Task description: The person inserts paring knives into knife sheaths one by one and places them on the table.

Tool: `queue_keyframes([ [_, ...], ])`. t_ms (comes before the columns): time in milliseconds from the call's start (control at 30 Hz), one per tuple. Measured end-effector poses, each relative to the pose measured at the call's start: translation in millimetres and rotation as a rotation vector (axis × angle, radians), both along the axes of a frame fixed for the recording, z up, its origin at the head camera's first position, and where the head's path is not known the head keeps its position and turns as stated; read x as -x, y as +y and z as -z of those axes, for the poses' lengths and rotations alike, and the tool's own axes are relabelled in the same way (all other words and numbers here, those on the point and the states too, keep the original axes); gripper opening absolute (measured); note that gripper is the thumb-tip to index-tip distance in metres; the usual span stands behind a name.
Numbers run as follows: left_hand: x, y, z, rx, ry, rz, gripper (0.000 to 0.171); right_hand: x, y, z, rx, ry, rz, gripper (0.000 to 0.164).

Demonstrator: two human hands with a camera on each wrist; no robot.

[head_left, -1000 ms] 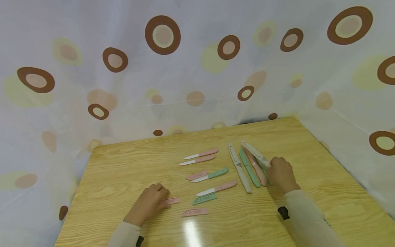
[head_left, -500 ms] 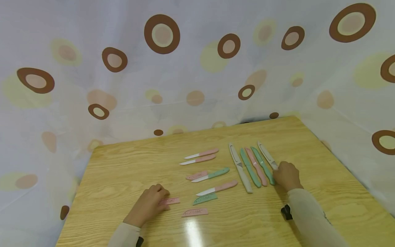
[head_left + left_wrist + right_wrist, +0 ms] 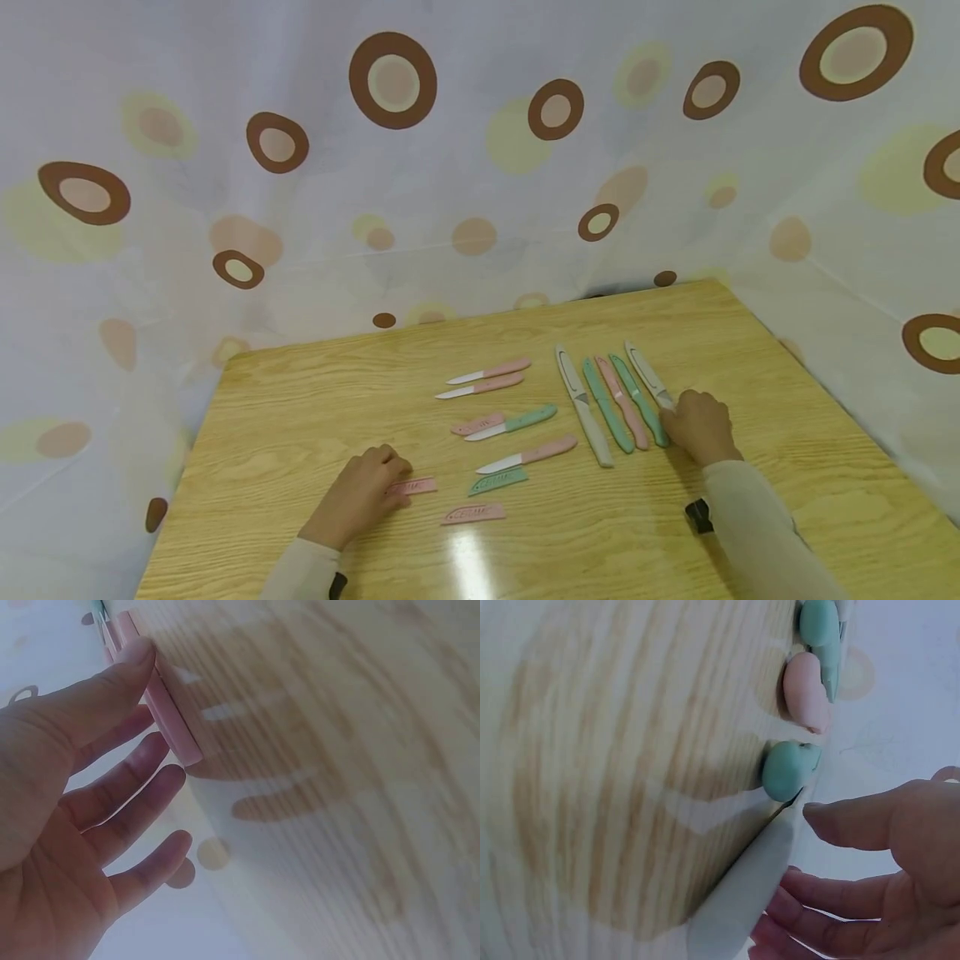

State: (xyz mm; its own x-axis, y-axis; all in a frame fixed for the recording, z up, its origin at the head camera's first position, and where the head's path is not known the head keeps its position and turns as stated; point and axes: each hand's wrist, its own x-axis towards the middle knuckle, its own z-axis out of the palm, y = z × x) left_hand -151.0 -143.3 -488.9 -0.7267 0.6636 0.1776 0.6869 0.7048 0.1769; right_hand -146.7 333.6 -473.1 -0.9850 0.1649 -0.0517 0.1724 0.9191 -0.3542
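Observation:
My left hand (image 3: 362, 497) pinches a pink knife sheath (image 3: 418, 485) by its edge; in the left wrist view the thumb lies on the sheath (image 3: 171, 720) and the other fingers spread below. At the right, my right hand (image 3: 699, 427) is at the handle of a white sheathed knife (image 3: 647, 371). The right wrist view has its thumb a little apart from the white handle (image 3: 742, 889), with fingertips partly hidden behind it. Left of that knife lie a green knife (image 3: 637, 398), a pink knife (image 3: 622, 402), another green knife (image 3: 607, 404) and a longer white knife (image 3: 583, 404), side by side.
Bare-bladed paring knives with pink handles (image 3: 506, 367) and a green handle (image 3: 532, 417) lie mid-table. Near them are a pink sheath (image 3: 474, 514), a green sheath (image 3: 498, 481) and another pink sheath (image 3: 480, 423). A dotted curtain (image 3: 465, 167) stands behind the wooden table (image 3: 300, 417).
My right hand has moved right with the white knife, from across the pink and green knives to the row's right end, and its fingers have loosened. The left hand has stayed put.

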Motion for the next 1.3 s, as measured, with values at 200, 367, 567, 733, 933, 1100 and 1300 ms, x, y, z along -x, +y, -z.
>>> queue_keyframes([
  [200, 3.2, 3, 1.6, 0.02, 0.008, -0.021, 0.029, -6.8, -6, -4.8, 0.005, 0.025, 0.031, 0.046],
  [367, 4.9, 6, 3.8, -0.009, 0.04, -0.013, 0.016, -9.8, -10, -5.8, 0.015, 0.039, 0.009, 0.052],
  [567, 12.3, 9, -6.4, -0.06, 0.162, -0.005, 0.015, -12.9, -21, -7.6, 0.008, 0.125, -0.018, 0.045],
  [733, 21.2, 11, -21.9, -0.203, 0.308, -0.014, 0.019, -15.1, -41, -8.9, -0.022, 0.283, -0.087, 0.037],
  [933, 21.9, 14, -26.5, -0.222, 0.305, -0.034, 0.022, -7.1, -78, -0.6, -0.018, 0.448, -0.364, 0.022],
  [1100, 20.3, 15, -24.0, -0.217, 0.281, -0.043, 0.022, 2.5, -113, 5.5, -0.026, 0.411, -0.669, 0.017],
  [1300, 19.2, 15, -25.6, -0.229, 0.291, -0.034, 0.019, 12.0, -137, 11.0, 0.002, 0.337, -0.84, 0.012],
])
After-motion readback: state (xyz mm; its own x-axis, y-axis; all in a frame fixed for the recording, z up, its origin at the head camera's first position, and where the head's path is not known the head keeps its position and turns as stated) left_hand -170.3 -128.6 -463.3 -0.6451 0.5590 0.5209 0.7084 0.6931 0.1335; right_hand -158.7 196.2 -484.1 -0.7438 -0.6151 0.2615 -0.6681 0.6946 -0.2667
